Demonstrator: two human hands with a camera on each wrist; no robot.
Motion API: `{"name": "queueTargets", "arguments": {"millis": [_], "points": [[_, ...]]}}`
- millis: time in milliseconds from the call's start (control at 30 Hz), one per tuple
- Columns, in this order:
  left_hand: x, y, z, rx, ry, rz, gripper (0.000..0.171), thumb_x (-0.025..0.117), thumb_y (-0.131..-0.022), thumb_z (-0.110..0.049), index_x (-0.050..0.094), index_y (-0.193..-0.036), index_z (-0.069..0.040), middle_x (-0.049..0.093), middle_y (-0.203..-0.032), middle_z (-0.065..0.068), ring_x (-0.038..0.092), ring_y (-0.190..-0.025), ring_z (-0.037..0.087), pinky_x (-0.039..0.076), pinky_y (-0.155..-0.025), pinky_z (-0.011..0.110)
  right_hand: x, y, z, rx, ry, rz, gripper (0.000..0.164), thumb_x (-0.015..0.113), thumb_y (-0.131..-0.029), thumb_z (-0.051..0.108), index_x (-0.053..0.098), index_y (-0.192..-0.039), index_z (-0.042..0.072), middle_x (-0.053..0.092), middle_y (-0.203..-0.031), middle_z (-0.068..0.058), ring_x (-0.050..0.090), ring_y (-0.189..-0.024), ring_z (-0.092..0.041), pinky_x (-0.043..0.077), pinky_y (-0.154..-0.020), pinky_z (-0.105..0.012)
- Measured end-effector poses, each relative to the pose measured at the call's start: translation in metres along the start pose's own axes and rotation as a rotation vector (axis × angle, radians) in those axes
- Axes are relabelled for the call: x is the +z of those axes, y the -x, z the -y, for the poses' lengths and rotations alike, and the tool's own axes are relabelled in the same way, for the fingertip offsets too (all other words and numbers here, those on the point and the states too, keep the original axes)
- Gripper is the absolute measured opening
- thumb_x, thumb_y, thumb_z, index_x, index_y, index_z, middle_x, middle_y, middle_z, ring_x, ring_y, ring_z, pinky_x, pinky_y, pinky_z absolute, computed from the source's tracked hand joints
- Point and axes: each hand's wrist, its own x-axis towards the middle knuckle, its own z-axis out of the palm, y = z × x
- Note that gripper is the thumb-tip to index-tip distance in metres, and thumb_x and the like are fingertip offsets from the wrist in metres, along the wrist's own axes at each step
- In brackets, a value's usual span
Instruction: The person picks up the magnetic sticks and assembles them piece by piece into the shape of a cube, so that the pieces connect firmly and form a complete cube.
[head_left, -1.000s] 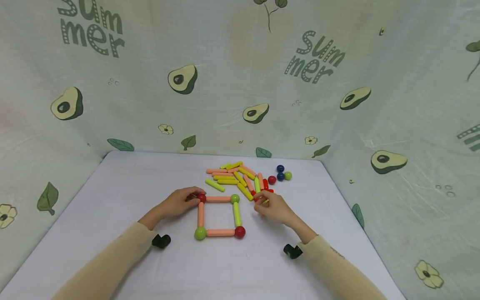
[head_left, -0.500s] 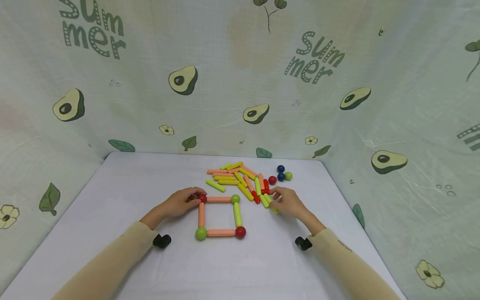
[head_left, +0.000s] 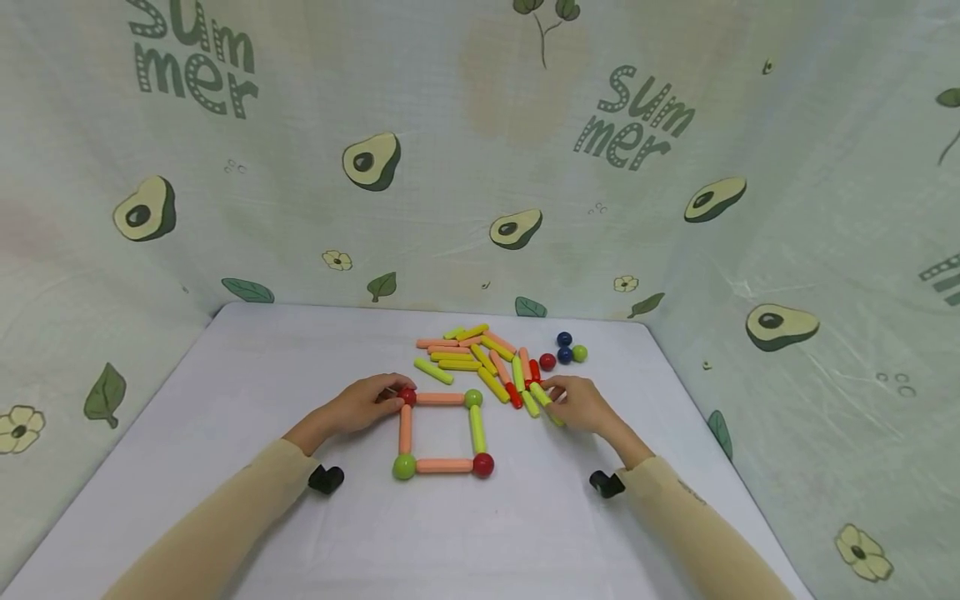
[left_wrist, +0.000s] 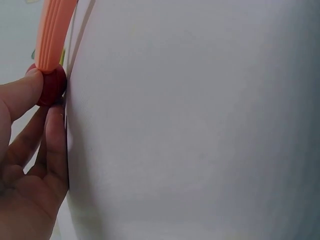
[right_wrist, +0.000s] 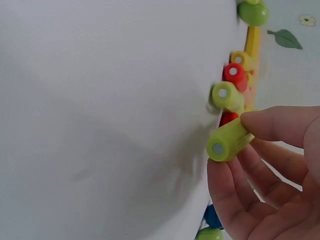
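Left hand (head_left: pixel 366 404) pinches the far-left red ball (left_wrist: pixel 56 87) of the square (head_left: pixel 441 399), seemingly steadying it; right hand (head_left: pixel 583 405) pinches a lime rod (right_wrist: pixel 232 137) beside the pile (head_left: pixel 459 365), leaving its disc end (right_wrist: pixel 217 148) free

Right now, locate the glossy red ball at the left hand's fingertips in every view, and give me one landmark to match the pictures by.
Head: the glossy red ball sits left of centre, below mid-height, pinched by the left hand.
Left wrist: upper left, at the lower end of a ribbed salmon-pink rod.
Right wrist: not in it.
Shared landmark: the white tabletop, in all three.
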Motion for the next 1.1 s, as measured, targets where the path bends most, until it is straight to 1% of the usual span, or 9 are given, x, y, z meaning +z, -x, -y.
{"name": "queueTargets", "arguments": {"millis": [167, 267, 467, 633, 700, 833, 900, 1000, 1100], "points": [[0.001, -0.001, 0.001, -0.004, -0.006, 0.0, 0.032, 0.064, -0.109, -0.021, 0.063, -0.14, -0.02, 0.067, -0.131, -0.001, 0.062, -0.122, 0.023, 0.052, -0.107, 0.051, -0.002, 0.0, 0.016, -0.076, -0.052, -0.033, 0.041, 0.078, -0.096, 0.013, 0.07, -0.136, 0.005, 0.071, -0.108, -0.005, 0.062, -0.089, -0.021, 0.058, -0.075, -0.03], [0.001, 0.0, 0.001, -0.012, -0.011, -0.007, 0.032, 0.064, -0.109, -0.022, 0.062, -0.14, -0.02, 0.067, -0.131, -0.001, 0.063, -0.122, 0.023, 0.052, -0.107, 0.05, 0.001, 0.0, 0.03, -0.096, -0.112, -0.04, 0.043, 0.078, -0.096, 0.013, 0.069, -0.137, 0.005, 0.071, -0.107, -0.005, 0.062, -0.091, -0.021, 0.057, -0.077, -0.029], [0.002, 0.0, 0.002, -0.009, -0.01, -0.01, 0.032, 0.064, -0.109, -0.022, 0.063, -0.14, -0.02, 0.068, -0.131, -0.001, 0.063, -0.122, 0.024, 0.052, -0.107, 0.05, 0.014, -0.008, 0.06, -0.124, -0.239, -0.053, 0.041, 0.079, -0.096, 0.013, 0.068, -0.135, 0.006, 0.07, -0.11, -0.005, 0.066, -0.095, -0.02, 0.06, -0.077, -0.027], [0.002, 0.0, 0.002, -0.006, -0.014, -0.015, 0.032, 0.064, -0.108, -0.023, 0.063, -0.14, -0.02, 0.068, -0.131, 0.001, 0.064, -0.123, 0.024, 0.052, -0.107, 0.051, 0.027, -0.021, 0.085, -0.196, -0.312, -0.047, 0.04, 0.081, -0.096, 0.013, 0.065, -0.131, 0.005, 0.07, -0.115, -0.006, 0.069, -0.102, -0.023, 0.062, -0.087, -0.033], [0.002, 0.0, 0.003, 0.0, -0.018, -0.017, 0.032, 0.064, -0.109, -0.024, 0.063, -0.14, -0.019, 0.068, -0.131, 0.002, 0.064, -0.122, 0.025, 0.053, -0.106, 0.051, 0.032, -0.026, 0.096, -0.221, -0.329, -0.039, 0.037, 0.081, -0.095, 0.013, 0.063, -0.128, 0.006, 0.07, -0.116, -0.006, 0.07, -0.104, -0.023, 0.061, -0.091, -0.034], [0.002, -0.001, 0.004, 0.0, -0.023, -0.017, 0.032, 0.064, -0.109, -0.025, 0.063, -0.139, -0.018, 0.069, -0.13, 0.002, 0.064, -0.12, 0.025, 0.053, -0.104, 0.051, 0.041, -0.037, 0.115, -0.25, -0.343, -0.014, 0.035, 0.081, -0.096, 0.014, 0.061, -0.124, 0.01, 0.068, -0.115, -0.005, 0.071, -0.106, -0.022, 0.062, -0.09, -0.033], [0.003, -0.001, 0.005, -0.006, -0.024, -0.016, 0.031, 0.064, -0.108, -0.026, 0.064, -0.139, -0.018, 0.069, -0.13, 0.002, 0.065, -0.119, 0.024, 0.054, -0.104, 0.051, 0.045, -0.042, 0.123, -0.267, -0.343, -0.003, 0.035, 0.081, -0.096, 0.016, 0.061, -0.124, 0.01, 0.068, -0.116, -0.005, 0.07, -0.106, -0.022, 0.062, -0.089, -0.032], [0.003, -0.001, 0.005, -0.018, -0.017, -0.017, 0.03, 0.064, -0.109, -0.026, 0.064, -0.138, -0.019, 0.069, -0.129, 0.001, 0.064, -0.12, 0.024, 0.053, -0.104, 0.051, 0.05, -0.049, 0.133, -0.284, -0.322, -0.001, 0.039, 0.082, -0.096, 0.018, 0.062, -0.129, 0.01, 0.07, -0.116, -0.004, 0.068, -0.107, -0.02, 0.061, -0.088, -0.03], [0.002, 0.0, 0.004, -0.009, -0.016, -0.018, 0.03, 0.064, -0.109, -0.025, 0.065, -0.138, -0.018, 0.069, -0.129, 0.002, 0.065, -0.12, 0.025, 0.053, -0.104, 0.053, 0.056, -0.056, 0.14, -0.298, -0.304, -0.004, 0.039, 0.082, -0.095, 0.019, 0.064, -0.128, 0.009, 0.072, -0.115, -0.003, 0.068, -0.107, -0.02, 0.06, -0.088, -0.03]]}}
